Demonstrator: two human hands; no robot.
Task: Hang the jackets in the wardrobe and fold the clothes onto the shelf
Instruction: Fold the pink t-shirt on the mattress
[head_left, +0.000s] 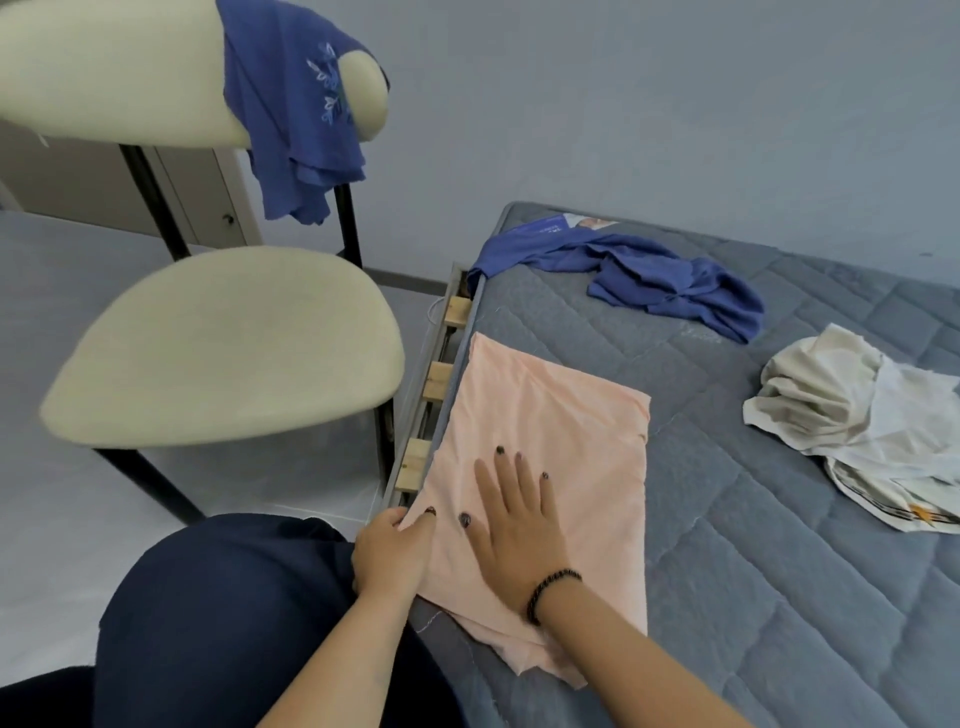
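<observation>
Our right hand (514, 512) lies flat, palm down, on the peach cloth (566, 415), fingers straight and slightly spread, pointing away from us up the cloth. Beaded bracelet (550, 592) at the right wrist; forearm runs back toward the cloth's near right corner. Our left hand (392, 551) sits at the cloth's near left edge, fingers curled over that edge, gripping it. Left forearm comes up from below the cloth's near end.

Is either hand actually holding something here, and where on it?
The left hand pinches the pink garment at its near left edge; the right hand only presses flat on it.
</observation>
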